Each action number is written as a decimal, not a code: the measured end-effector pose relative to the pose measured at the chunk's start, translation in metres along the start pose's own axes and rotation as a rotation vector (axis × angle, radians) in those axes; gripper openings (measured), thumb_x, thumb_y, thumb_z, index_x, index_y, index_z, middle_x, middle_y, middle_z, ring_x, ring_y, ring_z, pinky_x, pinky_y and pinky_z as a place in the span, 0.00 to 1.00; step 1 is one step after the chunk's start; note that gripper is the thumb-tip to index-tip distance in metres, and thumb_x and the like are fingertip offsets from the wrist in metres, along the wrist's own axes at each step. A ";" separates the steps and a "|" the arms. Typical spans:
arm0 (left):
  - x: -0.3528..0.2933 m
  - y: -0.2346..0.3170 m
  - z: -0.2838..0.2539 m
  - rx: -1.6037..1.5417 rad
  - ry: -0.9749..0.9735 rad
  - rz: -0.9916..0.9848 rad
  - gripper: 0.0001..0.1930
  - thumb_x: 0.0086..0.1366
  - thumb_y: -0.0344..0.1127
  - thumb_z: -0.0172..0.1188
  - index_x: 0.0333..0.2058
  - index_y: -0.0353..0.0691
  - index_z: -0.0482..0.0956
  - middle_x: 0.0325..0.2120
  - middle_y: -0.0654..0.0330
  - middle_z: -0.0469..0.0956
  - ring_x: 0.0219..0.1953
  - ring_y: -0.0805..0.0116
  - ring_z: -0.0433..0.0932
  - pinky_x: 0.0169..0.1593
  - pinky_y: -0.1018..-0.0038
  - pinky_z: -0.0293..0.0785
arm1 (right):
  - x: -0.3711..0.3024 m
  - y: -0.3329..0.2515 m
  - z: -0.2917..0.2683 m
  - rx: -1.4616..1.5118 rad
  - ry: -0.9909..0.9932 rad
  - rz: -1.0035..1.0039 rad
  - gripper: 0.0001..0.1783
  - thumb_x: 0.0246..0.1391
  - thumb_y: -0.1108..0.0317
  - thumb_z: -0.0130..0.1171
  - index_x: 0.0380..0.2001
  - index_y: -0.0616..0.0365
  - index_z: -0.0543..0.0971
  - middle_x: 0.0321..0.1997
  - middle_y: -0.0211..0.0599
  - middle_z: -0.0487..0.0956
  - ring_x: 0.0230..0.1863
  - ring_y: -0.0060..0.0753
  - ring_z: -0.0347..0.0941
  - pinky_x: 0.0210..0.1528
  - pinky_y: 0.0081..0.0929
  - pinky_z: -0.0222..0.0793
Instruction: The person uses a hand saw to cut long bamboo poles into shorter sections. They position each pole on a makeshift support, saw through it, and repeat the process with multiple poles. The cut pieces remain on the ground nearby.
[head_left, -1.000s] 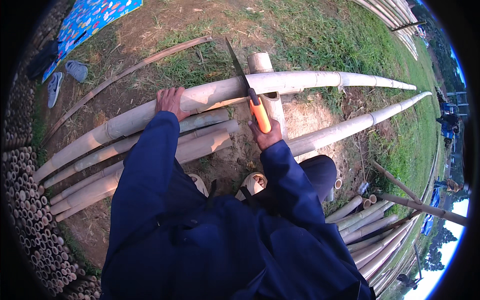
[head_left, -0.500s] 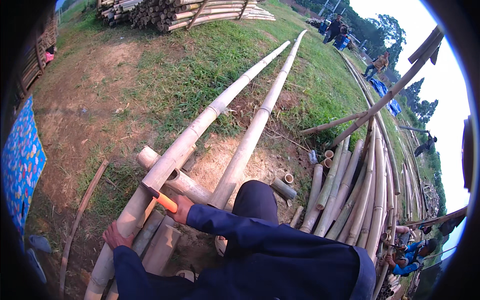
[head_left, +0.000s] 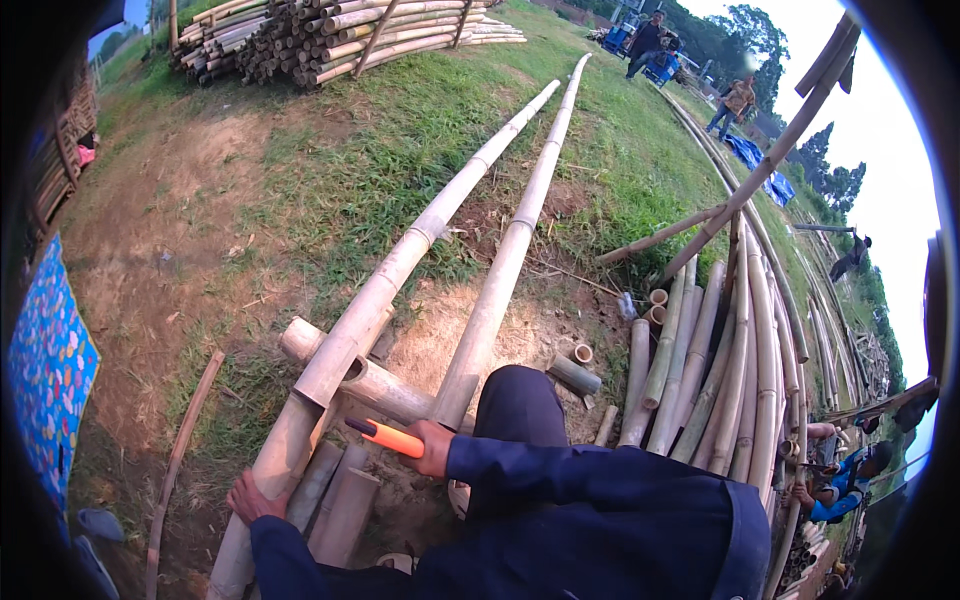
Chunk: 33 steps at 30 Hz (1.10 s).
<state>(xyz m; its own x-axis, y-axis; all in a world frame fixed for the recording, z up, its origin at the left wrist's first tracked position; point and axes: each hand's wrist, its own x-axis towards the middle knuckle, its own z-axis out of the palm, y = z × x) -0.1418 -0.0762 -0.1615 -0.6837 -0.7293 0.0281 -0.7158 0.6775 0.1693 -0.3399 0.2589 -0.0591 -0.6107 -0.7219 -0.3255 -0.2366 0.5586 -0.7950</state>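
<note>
My left hand [head_left: 256, 497] is closed over a thick, pale bamboo pole [head_left: 395, 265] that slants away to the far right. A dark cut line crosses this pole above the hand; I cannot tell whether it goes all the way through. My right hand [head_left: 432, 446] grips the orange handle of a tool [head_left: 395, 438] with a short dark end, held just right of the pole and apart from it. The tool's exact kind does not show. Under the pole lies a crosswise bamboo support [head_left: 385, 388]. A second long bamboo pole [head_left: 503, 275] runs alongside, right of the first.
Short bamboo pieces [head_left: 345, 515] lie by my feet, and a bamboo offcut [head_left: 575, 374] beyond my knee. Stacked bamboo poles [head_left: 735, 385] lean at right; another pile [head_left: 360, 35] stands far back. A blue patterned cloth [head_left: 50, 360] hangs at left. Several people are farther off.
My right hand has drawn the orange-handled tool off the pole, rightward and down toward me. The cut line now shows. My left hand stays on the pole; the whole view has shifted slightly.
</note>
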 end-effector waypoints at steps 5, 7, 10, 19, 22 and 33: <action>0.006 -0.011 0.005 0.025 0.090 0.050 0.45 0.30 0.42 0.82 0.52 0.47 0.71 0.45 0.53 0.77 0.52 0.51 0.75 0.63 0.53 0.63 | 0.104 -0.013 0.055 0.028 0.142 -0.112 0.15 0.47 0.62 0.67 0.36 0.59 0.83 0.34 0.59 0.83 0.41 0.64 0.80 0.45 0.50 0.75; 0.001 -0.007 -0.001 0.041 0.022 0.004 0.44 0.32 0.42 0.82 0.52 0.47 0.70 0.47 0.53 0.77 0.54 0.51 0.74 0.65 0.54 0.61 | 0.079 0.007 0.056 0.071 0.157 -0.061 0.16 0.46 0.61 0.68 0.36 0.59 0.83 0.34 0.58 0.83 0.41 0.64 0.80 0.45 0.50 0.75; 0.000 -0.014 0.000 0.012 0.042 0.003 0.44 0.33 0.42 0.82 0.52 0.47 0.70 0.47 0.54 0.76 0.55 0.52 0.74 0.67 0.55 0.60 | -0.034 0.014 0.015 0.066 0.041 -0.034 0.13 0.50 0.62 0.68 0.33 0.60 0.81 0.30 0.54 0.82 0.39 0.56 0.82 0.40 0.46 0.74; 0.002 -0.008 0.011 0.044 0.050 0.028 0.43 0.33 0.48 0.83 0.49 0.49 0.69 0.46 0.54 0.76 0.54 0.54 0.74 0.66 0.56 0.60 | 0.033 0.010 0.026 0.010 0.186 -0.049 0.14 0.46 0.62 0.66 0.33 0.60 0.82 0.31 0.57 0.81 0.38 0.61 0.80 0.40 0.48 0.74; 0.005 0.002 0.003 0.017 0.031 0.025 0.43 0.34 0.48 0.83 0.50 0.49 0.69 0.46 0.54 0.77 0.54 0.54 0.74 0.67 0.57 0.60 | 0.118 0.001 0.052 0.031 0.184 -0.167 0.14 0.47 0.63 0.66 0.33 0.62 0.80 0.29 0.55 0.81 0.35 0.55 0.81 0.40 0.46 0.74; -0.004 0.004 -0.008 0.003 -0.027 -0.053 0.45 0.33 0.43 0.82 0.53 0.48 0.69 0.49 0.52 0.76 0.58 0.53 0.72 0.67 0.55 0.60 | -0.132 -0.009 -0.020 0.095 0.022 0.001 0.12 0.52 0.64 0.65 0.36 0.59 0.82 0.32 0.50 0.83 0.40 0.54 0.82 0.43 0.44 0.74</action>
<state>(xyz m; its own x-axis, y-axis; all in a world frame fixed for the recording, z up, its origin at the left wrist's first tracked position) -0.1406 -0.0715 -0.1535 -0.6483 -0.7613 -0.0070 -0.7515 0.6384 0.1665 -0.2722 0.3573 0.0011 -0.6275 -0.7118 -0.3155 -0.1639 0.5169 -0.8402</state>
